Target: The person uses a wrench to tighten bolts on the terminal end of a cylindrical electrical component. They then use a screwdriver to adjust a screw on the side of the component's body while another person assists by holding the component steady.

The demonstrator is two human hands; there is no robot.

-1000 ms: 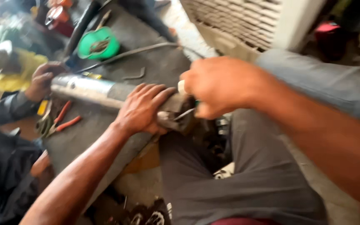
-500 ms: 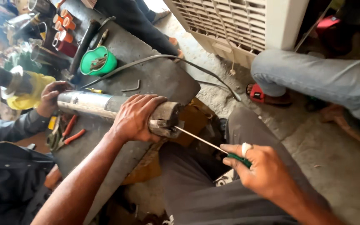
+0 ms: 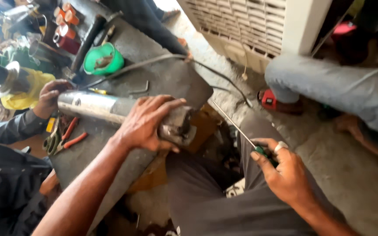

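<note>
On the grey metal workbench (image 3: 167,78), the long silver metal cylinder (image 3: 97,106) is gripped near its dark end by the left hand (image 3: 147,122). The green-handled thin screwdriver (image 3: 241,133) is clenched in the right hand (image 3: 285,175), clear of that end. The cylinder is best held steady and the blade aligned squarely with the cylinder's end.
</note>
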